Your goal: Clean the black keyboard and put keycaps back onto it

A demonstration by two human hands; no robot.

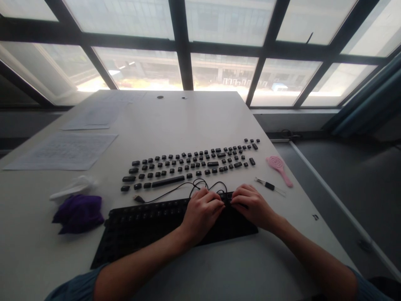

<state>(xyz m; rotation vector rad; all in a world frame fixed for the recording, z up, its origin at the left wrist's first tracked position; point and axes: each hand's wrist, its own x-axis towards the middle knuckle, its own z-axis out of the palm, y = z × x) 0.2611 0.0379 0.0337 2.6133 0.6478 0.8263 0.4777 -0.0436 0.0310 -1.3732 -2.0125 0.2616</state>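
A black keyboard (138,234) lies on the table in front of me, slightly turned. Keys show along its far left edge; the rest is too dark to make out. My left hand (202,211) rests over its right half, fingers curled into a pinch. Close beside it, my right hand (252,205) is pinched at the far edge near the right end. Whatever the fingertips hold is too small to tell. Behind the keyboard, its thin black cable (171,193) is loosely coiled. Loose black keycaps (163,173) stand beyond in rows, with the spacebar (168,181) among them.
To the right lie a wire keycap puller (270,185) and a pink brush (278,166). A purple cloth (79,214) and a crumpled white tissue (73,189) sit at the left. Printed papers (62,151) spread over the white table's (194,119) far left. Windows stand behind.
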